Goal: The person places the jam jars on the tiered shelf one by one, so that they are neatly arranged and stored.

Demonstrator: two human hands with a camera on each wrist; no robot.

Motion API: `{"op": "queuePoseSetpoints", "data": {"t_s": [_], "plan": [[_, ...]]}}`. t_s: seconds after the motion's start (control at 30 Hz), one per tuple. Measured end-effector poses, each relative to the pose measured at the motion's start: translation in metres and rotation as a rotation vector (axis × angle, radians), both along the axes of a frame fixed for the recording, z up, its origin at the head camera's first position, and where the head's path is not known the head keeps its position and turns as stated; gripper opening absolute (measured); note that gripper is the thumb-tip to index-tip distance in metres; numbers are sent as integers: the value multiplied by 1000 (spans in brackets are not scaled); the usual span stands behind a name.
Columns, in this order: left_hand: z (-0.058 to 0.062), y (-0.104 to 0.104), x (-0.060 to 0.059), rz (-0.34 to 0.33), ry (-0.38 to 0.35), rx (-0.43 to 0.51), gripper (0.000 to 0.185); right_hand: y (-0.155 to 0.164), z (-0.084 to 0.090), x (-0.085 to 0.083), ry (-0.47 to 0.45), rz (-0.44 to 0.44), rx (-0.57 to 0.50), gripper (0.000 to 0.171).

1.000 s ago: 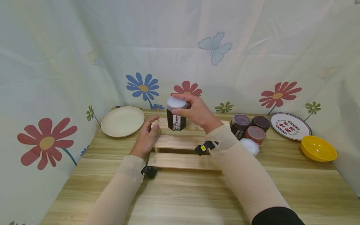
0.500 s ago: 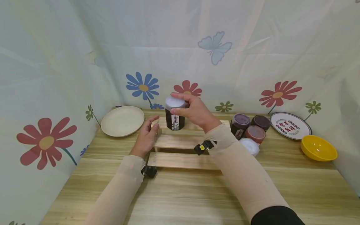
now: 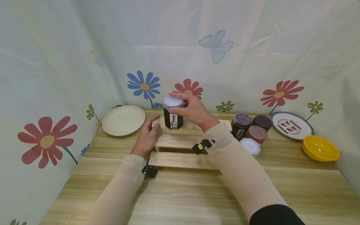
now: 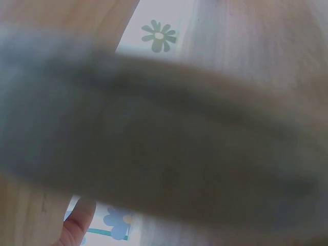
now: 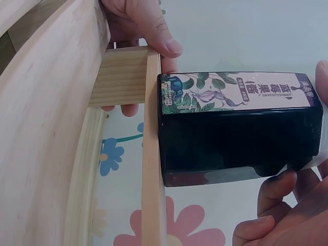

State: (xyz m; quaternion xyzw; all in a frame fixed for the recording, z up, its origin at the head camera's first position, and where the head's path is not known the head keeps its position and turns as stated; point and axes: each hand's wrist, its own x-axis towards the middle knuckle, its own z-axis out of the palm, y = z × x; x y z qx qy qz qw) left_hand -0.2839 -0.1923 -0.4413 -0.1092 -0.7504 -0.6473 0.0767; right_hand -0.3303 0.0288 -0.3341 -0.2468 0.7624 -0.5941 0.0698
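In the head view my right hand [image 3: 194,109] grips a jam jar [image 3: 173,120] by its white lid, from the right. The jar is dark and angular with a printed label, upright, its base right at the top step of a stepped wooden rack [image 3: 180,142]. In the right wrist view, the jam jar [image 5: 236,138] lies sideways across the picture against the rack's top board [image 5: 151,154]. At the rack's left end my left hand [image 3: 146,136] holds the top step, thumb above and fingers below. A blurred shape hides most of the left wrist view; one fingertip [image 4: 81,218] shows.
Several more jars [image 3: 241,123] stand together right of the rack, one white-lidded [image 3: 250,146]. A cream plate [image 3: 123,120] lies at the back left, a patterned plate [image 3: 292,125] at the back right, beside a yellow bowl [image 3: 320,148]. A flowered curtain [image 3: 247,72] closes off the back.
My right hand and the jar have shifted slightly left along the top step. The left hand stays at the rack's end; the head view has shifted a little.
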Motion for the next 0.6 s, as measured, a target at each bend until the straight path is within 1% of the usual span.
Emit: {"op": "queuePoseSetpoints", "data": {"t_s": [0.17, 0.37, 0.57, 0.6], "plan": [[-1, 0, -1, -1, 11, 5, 45, -3, 0, -1, 14, 21, -23, 61], [-1, 0, -1, -2, 22, 16, 44, -7, -2, -3, 30, 19, -37, 61], [-1, 1, 0, -6, 10, 20, 42, -11, -4, -7, 35, 20, -48, 61], [-3, 0, -2, -4, 8, 25, 42, -12, -4, -7, 38, 19, -47, 61]]}}
